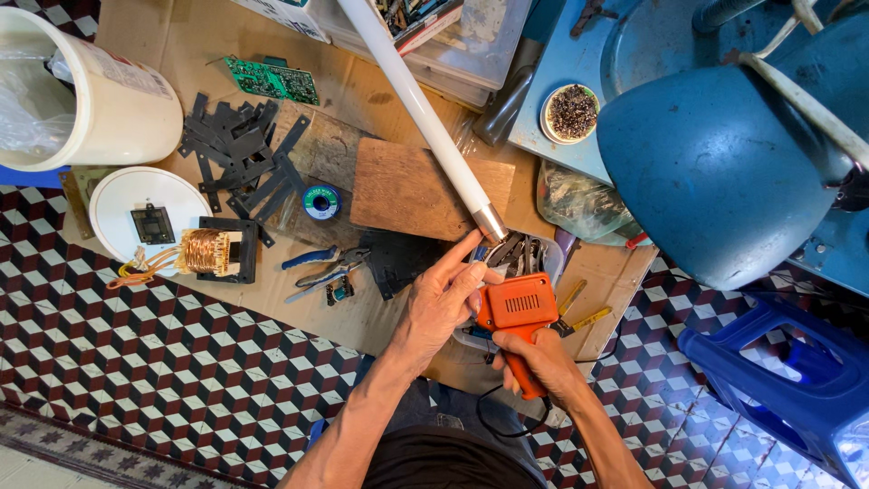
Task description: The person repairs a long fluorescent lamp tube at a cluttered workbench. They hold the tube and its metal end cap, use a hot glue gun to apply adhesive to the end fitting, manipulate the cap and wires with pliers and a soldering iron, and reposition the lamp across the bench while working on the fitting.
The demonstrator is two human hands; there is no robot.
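Note:
My right hand (541,360) grips the handle of an orange soldering gun (519,312), its nose pointing away from me toward the metal end cap (491,223) of a long white fluorescent tube (412,100). My left hand (442,299) rests against the gun's left side, index finger stretched up toward the tube's cap. The tube lies diagonally across a wooden board (407,186). A black cord (493,418) hangs from the gun's handle over my lap.
A copper-wound transformer (210,252), a white lid (136,204), a white bucket (100,100), black metal laminations (240,145), a solder spool (320,201), pliers (312,260) and a green circuit board (272,80) lie on cardboard at left. A blue lamp shade (715,172) and blue stool (787,380) stand right.

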